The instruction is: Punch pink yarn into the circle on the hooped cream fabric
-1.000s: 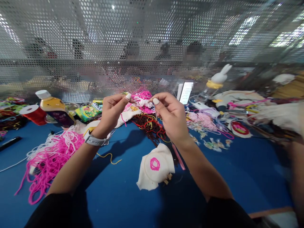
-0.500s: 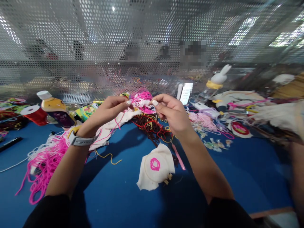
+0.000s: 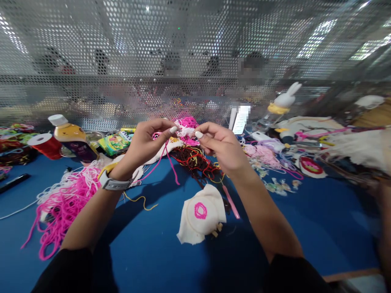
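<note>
My left hand (image 3: 155, 138) is closed in a pinch on a strand of pink yarn (image 3: 173, 169), whose tail dangles over the table. Facing it a short gap away, my right hand (image 3: 214, 142) pinches with thumb and forefinger. Whatever it holds is too small to make out. Below the hands lies a white cloth (image 3: 191, 226) stretched in a hoop, with a small pink ring stitched on it. A pink-handled tool (image 3: 231, 201) rests just right of the cloth.
A heap of pink yarn (image 3: 70, 203) lies at left, near a drink bottle (image 3: 71, 136) and a red spool (image 3: 45, 146). Dark brown yarn (image 3: 195, 160) is tangled behind the hoop. A lit phone (image 3: 241, 120) stands before the perforated metal screen (image 3: 122, 97).
My left hand has moved right, closer to my right hand. The pink strand now hangs from it with a loose end. My right hand has barely moved.
</note>
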{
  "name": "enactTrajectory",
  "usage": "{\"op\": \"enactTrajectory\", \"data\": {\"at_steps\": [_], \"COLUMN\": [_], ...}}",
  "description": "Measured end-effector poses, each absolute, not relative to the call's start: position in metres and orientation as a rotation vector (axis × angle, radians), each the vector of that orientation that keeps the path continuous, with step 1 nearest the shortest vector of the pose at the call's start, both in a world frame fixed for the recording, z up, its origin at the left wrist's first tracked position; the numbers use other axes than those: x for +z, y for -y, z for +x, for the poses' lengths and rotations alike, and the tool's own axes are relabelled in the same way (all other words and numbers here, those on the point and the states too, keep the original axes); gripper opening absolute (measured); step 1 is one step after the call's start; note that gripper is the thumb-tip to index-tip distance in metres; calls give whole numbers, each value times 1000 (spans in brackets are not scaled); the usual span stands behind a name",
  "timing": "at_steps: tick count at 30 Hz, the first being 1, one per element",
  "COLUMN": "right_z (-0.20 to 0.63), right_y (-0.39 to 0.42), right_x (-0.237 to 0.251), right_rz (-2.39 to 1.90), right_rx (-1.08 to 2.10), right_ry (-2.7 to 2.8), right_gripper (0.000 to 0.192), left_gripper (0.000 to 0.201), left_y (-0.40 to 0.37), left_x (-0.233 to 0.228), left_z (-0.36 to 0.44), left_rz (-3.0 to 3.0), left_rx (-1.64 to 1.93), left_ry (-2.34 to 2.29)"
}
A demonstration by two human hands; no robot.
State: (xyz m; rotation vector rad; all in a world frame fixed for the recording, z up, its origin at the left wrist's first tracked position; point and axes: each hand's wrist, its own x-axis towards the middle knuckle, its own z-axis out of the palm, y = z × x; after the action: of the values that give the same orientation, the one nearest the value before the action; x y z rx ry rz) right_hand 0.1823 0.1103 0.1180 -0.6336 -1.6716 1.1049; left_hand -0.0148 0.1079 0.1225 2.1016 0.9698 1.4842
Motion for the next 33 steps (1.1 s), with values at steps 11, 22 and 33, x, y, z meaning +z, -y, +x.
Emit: {"op": "enactTrajectory", "data": {"at_steps": [11, 22, 33], "right_z": [178, 178, 186], "right_y": [-113, -114, -119], "right_x": [114, 114, 114], "right_rz": [-620, -656, -756], "right_rx": [1160, 1211, 1099], "right_ry": [1659, 1634, 2010], "right_gripper": [4, 2, 9], "left_gripper": [9, 21, 19], "left_y": [-106, -105, -115], "left_x": [125, 126, 124], "left_z": [-19, -18, -27], "left_rz": [2675, 2531, 2594], "left_rx": [1503, 1351, 1145], "left_ry": [-1260, -1038, -1127]}}
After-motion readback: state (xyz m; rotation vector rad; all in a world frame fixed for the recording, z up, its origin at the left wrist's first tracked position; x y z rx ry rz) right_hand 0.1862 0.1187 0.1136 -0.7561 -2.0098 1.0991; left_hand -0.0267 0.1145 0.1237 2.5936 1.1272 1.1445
